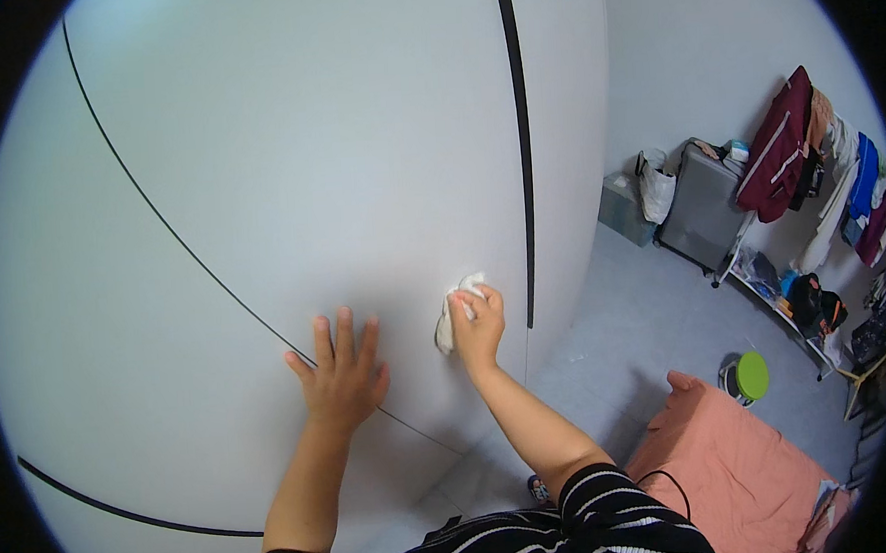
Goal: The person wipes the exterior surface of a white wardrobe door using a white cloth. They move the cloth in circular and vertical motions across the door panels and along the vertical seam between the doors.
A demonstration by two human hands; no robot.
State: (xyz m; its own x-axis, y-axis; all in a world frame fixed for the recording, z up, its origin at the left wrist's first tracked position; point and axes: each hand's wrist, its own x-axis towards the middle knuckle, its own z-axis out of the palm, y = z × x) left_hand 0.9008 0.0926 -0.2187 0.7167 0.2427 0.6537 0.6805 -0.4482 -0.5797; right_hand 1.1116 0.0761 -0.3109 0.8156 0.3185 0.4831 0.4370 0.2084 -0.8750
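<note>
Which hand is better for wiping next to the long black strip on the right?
Probably the right hand: it holds the white cloth and is nearer the black strip. The left hand is spread out against the white panel, farther from the strip, with no cloth in it.

Nothing readable here: white door (386, 149) bare of lettering, grey suitcase (698, 208) likewise, maroon jacket (777, 149) showing no legible word; other hanging clothes (862, 176) too small to tell.
</note>
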